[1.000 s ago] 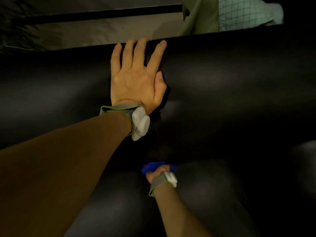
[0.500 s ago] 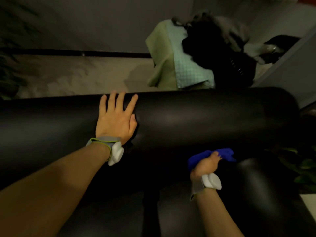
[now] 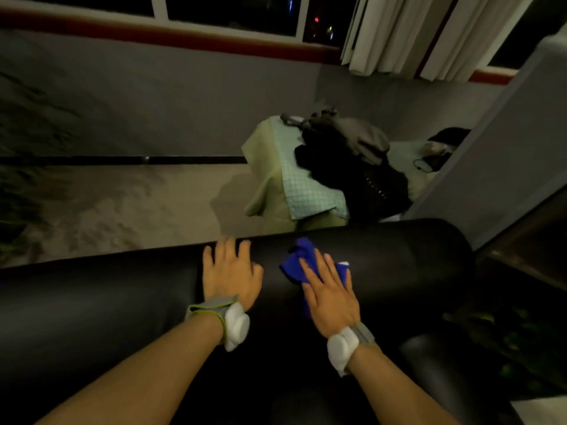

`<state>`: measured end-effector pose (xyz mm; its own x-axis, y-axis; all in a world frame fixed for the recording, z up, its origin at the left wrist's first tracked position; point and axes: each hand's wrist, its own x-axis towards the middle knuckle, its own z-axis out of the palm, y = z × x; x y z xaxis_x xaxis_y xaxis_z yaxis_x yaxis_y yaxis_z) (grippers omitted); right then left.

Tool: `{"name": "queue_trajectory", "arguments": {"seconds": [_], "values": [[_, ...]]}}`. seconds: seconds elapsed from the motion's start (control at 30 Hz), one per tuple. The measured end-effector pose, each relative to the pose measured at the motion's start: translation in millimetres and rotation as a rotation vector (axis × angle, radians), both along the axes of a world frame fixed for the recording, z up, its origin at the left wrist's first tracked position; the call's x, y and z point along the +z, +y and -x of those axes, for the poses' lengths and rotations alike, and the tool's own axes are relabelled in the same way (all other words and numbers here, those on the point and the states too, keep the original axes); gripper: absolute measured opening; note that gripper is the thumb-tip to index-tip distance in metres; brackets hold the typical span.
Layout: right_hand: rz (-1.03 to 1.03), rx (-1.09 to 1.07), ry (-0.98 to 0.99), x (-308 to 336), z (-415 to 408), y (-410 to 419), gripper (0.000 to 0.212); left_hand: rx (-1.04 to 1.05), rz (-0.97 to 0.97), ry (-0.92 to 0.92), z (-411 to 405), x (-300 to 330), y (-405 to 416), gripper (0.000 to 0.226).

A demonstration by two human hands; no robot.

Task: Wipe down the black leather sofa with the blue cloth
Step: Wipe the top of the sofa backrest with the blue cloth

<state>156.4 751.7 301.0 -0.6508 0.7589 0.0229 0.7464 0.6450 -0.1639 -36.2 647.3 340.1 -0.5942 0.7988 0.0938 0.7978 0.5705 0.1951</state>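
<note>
Right hand is flat, fingers straight and spread, pressing the blue cloth onto the rounded top of the sofa backrest; palm-down like that prob. gives me even pressure for a wipe stroke, nothing curled round the cloth. Cloth is bunched, sticking out past my fingertips and a bit to both sides. Left hand lies open just beside it on the same roll, fingers reaching toward the back edge, holding nothing (looks like bracing/steadying my lean, my guess). Both wrists carry a grey band w/ white pod. Leather is black, smooth, glossy, dull highlights, so the cloth should slide easily. Room is dim: patterned carpet behind the sofa, grey wall, window w/ red sill, pale curtain top right, a green-draped piece w/ dark clothes piled on it.
</note>
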Motion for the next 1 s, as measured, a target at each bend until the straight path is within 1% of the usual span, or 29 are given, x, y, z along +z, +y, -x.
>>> {"name": "queue_trajectory", "arguments": {"seconds": [0.07,0.13,0.2,0.27,0.33,0.37,0.43,0.53,0.6,0.63,0.67,0.7,0.8,0.87,0.93,1.0], "values": [[0.097,-0.186,0.034,4.5,-27.5,35.3,0.051,-0.090,0.025,-0.024,-22.7,-7.4,27.1,0.060],[0.186,-0.299,0.054,12.4,-53.3,73.1,0.051,-0.136,0.095,0.022,-32.6,-19.7,44.4,0.063],[0.210,-0.326,0.046,20.2,-70.3,104.9,0.050,-0.159,0.046,0.079,-33.7,-40.2,50.2,0.064],[0.201,-0.350,0.049,22.9,-69.9,126.0,0.049,-0.157,0.029,0.111,-29.3,-53.3,50.8,0.064],[0.129,-0.345,0.021,21.0,-56.0,129.4,0.049,-0.139,-0.006,0.140,-23.1,-62.7,54.4,0.064],[0.057,-0.276,-0.012,18.9,-46.7,125.5,0.050,-0.132,-0.018,0.142,-22.1,-65.2,56.2,0.064],[-0.058,-0.031,-0.038,17.8,-23.1,110.0,0.050,-0.140,-0.035,0.161,-24.2,-64.6,56.6,0.064],[-0.096,0.308,-0.017,14.2,16.4,76.2,0.049,-0.121,-0.065,0.208,-26.3,-64.0,55.7,0.062],[-0.103,0.404,-0.017,12.4,26.6,64.8,0.048,-0.104,-0.074,0.207,-28.2,-63.8,55.6,0.060],[-0.106,0.416,-0.002,12.3,23.6,70.6,0.048,-0.099,-0.065,0.204,-29.1,-63.9,55.1,0.060],[-0.106,0.389,0.012,12.4,14.5,83.0,0.049,-0.097,-0.058,0.202,-29.5,-63.6,54.5,0.061],[-0.104,0.317,0.015,12.7,-0.2,100.3,0.049,-0.098,-0.056,0.204,-29.9,-63.4,54.0,0.062],[-0.055,-0.054,-0.015,17.4,-54.9,162.5,0.050,-0.090,-0.076,0.222,-28.9,-66.6,53.5,0.063],[0.011,-0.244,-0.012,20.5,-72.9,183.0,0.050,-0.084,-0.074,0.230,-28.6,-68.0,54.7,0.063],[0.010,-0.319,-0.026,17.2,-62.8,179.0,0.050,-0.088,-0.074,0.245,-28.0,-69.6,54.6,0.063],[-0.048,-0.288,-0.042,15.8,-39.7,160.0,0.051,-0.093,-0.090,0.254,-27.7,-71.2,55.3,0.063]]}}
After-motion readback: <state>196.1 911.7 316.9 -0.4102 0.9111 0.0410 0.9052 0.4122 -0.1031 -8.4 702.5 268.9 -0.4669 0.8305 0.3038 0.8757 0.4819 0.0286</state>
